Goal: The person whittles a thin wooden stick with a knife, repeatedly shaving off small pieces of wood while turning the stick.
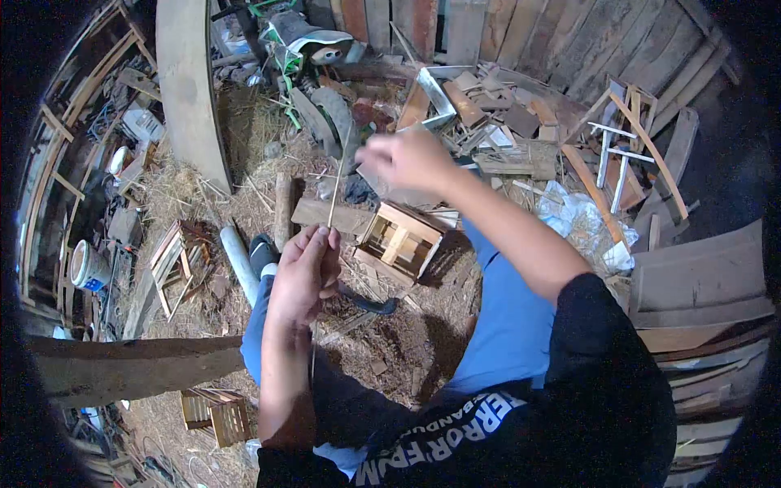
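and here's the left hand (307,267), thumb and fingertips pinching a thin pale strip (336,189) that rises out of the grip toward the right hand (407,163), which is such a blur up there that i can't tell if it's pinching or spread! something this slender looks likely to flex, so a firm, light pinch with any force applied close to it seems wisest, clear of the slatted crate (417,228) just right of the left hand.
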Tool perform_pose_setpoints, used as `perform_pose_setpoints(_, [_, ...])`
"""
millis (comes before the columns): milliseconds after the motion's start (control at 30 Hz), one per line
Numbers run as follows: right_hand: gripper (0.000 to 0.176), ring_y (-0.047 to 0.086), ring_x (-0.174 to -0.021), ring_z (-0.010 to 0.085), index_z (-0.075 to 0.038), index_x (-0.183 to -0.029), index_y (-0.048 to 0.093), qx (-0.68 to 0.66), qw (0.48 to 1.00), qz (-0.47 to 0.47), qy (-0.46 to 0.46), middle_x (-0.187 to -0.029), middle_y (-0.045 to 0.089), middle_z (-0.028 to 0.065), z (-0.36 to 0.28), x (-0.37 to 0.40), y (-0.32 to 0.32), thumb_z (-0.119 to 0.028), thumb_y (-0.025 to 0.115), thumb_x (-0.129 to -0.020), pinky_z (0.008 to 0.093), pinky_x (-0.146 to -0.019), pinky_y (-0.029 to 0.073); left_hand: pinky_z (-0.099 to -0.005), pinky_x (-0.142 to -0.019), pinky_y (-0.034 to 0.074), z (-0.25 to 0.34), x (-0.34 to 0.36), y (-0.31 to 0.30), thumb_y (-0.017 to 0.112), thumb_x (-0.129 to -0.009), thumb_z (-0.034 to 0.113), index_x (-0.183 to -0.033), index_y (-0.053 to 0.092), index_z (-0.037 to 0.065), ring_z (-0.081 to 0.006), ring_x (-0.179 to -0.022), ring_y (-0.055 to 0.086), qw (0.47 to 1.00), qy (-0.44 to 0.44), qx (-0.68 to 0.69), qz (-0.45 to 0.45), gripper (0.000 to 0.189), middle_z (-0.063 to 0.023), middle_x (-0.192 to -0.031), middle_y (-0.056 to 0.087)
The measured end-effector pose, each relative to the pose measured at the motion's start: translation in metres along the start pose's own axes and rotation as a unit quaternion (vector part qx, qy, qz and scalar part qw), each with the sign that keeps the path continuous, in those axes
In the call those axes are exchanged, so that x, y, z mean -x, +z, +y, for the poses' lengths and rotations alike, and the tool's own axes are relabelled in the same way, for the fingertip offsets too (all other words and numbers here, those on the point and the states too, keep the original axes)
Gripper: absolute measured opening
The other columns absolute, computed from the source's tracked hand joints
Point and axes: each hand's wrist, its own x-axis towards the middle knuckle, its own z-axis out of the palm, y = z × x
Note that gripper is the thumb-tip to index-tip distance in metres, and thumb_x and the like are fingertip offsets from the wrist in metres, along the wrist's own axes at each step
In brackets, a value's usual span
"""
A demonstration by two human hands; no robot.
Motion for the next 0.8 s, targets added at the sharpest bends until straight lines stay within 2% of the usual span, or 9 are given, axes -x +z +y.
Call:
perform_pose_setpoints(33, [0.044,0.065,-0.066,0.0381,-0.01,-0.08,0.066,0.003,0.995,-0.023,0.099,-0.071,0.064,0.019,0.016,-0.013,-0.007,-0.048,0.058,-0.1,0.0478,-0.057,0.049,-0.0206,-0.038,0.026,-0.005,-0.003,-0.005,0.049,-0.109,0.028,-0.093,0.055,0.015,-0.0036,-0.048,0.038,1.0,0.006,0.003,-0.019,0.021,0.0064,-0.069,0.045])
perform_pose_setpoints(133, [0.058,0.054,-0.048,0.02,-0.007,-0.08,0.059,-0.184,0.968,0.134,0.109,-0.062,0.055,0.0041,0.057,-0.019,0.013,-0.058,0.048,-0.104,0.0377,-0.047,0.043,-0.0217,-0.044,0.03,-0.01,-0.004,0.006,0.051,-0.109,0.026,-0.096,0.058,0.012,-0.0027,-0.052,0.038,0.996,0.074,-0.046,0.007,0.02,0.0073,-0.07,0.046])
perform_pose_setpoints(233, [0.054,0.036,-0.045,0.0059,-0.011,-0.083,0.054,-0.459,0.837,-0.023,0.297,-0.062,0.042,-0.0058,0.028,-0.002,-0.003,-0.06,0.045,-0.105,0.0259,-0.041,0.03,-0.0227,-0.047,0.029,-0.007,-0.01,0.006,0.049,-0.11,0.027,-0.097,0.059,0.011,-0.0027,-0.053,0.037,0.992,0.103,-0.065,0.012,0.023,0.0084,-0.068,0.045])
perform_pose_setpoints(333, [0.047,0.026,-0.044,0.0019,-0.016,-0.087,0.049,-0.599,0.734,-0.03,0.319,-0.063,0.036,-0.0085,-0.004,-0.001,-0.01,-0.06,0.045,-0.105,0.0202,-0.04,0.019,-0.0227,-0.046,0.029,-0.006,-0.018,0.004,0.046,-0.111,0.025,-0.105,0.06,0.01,-0.0034,-0.052,0.036,0.991,0.128,-0.02,0.011,0.021,0.0075,-0.068,0.045])
perform_pose_setpoints(400, [0.043,0.027,-0.045,0.0027,-0.016,-0.087,0.048,-0.643,0.695,-0.028,0.321,-0.063,0.036,-0.0084,-0.018,-0.002,-0.012,-0.055,0.049,-0.105,0.0214,-0.04,0.021,-0.0215,-0.045,0.028,-0.001,-0.019,0.006,0.044,-0.112,0.024,-0.113,0.058,0.008,-0.0035,-0.051,0.037,0.989,0.144,0.006,0.025,0.022,0.0053,-0.07,0.047])
perform_pose_setpoints(533, [0.032,0.029,-0.047,0.0017,-0.017,-0.09,0.049,-0.652,0.699,-0.019,0.292,-0.065,0.037,-0.0089,-0.035,0.0,-0.012,-0.043,0.058,-0.105,0.0211,-0.04,0.023,-0.0237,-0.06,0.043,-0.001,-0.034,0.007,0.042,-0.112,0.02,-0.115,0.053,0.008,-0.0093,-0.066,0.051,0.965,0.26,-0.016,0.033,0.017,0.0004,-0.077,0.054])
perform_pose_setpoints(600, [0.03,0.03,-0.047,0.0013,-0.017,-0.09,0.049,-0.65,0.706,-0.008,0.282,-0.065,0.038,-0.0094,-0.039,-0.001,-0.016,-0.04,0.06,-0.105,0.021,-0.04,0.024,-0.0276,-0.08,0.05,0.002,-0.039,0.005,0.043,-0.111,0.017,-0.114,0.052,0.007,-0.0135,-0.089,0.064,0.953,0.299,-0.037,0.034,0.014,-0.0079,-0.095,0.069])
perform_pose_setpoints(700, [0.028,0.03,-0.047,0.0007,-0.017,-0.091,0.049,-0.64,0.716,-0.02,0.28,-0.064,0.037,-0.0106,-0.042,-0.001,-0.016,-0.039,0.061,-0.104,0.0208,-0.04,0.024,-0.0309,-0.091,0.049,0.009,-0.044,0.002,0.044,-0.111,0.017,-0.113,0.055,0.006,-0.017,-0.105,0.066,0.935,0.345,-0.022,0.072,0.015,-0.0126,-0.114,0.072])
perform_pose_setpoints(800, [0.024,0.029,-0.045,0.0002,-0.016,-0.096,0.055,-0.619,0.726,-0.072,0.292,-0.062,0.035,-0.0118,-0.052,0.003,-0.016,-0.037,0.061,-0.104,0.021,-0.039,0.021,-0.0327,-0.092,0.049,0.008,-0.054,-0.006,0.045,-0.111,0.016,-0.115,0.054,0.006,-0.0181,-0.11,0.065,0.913,0.395,0.058,0.082,0.014,-0.0169,-0.123,0.07])
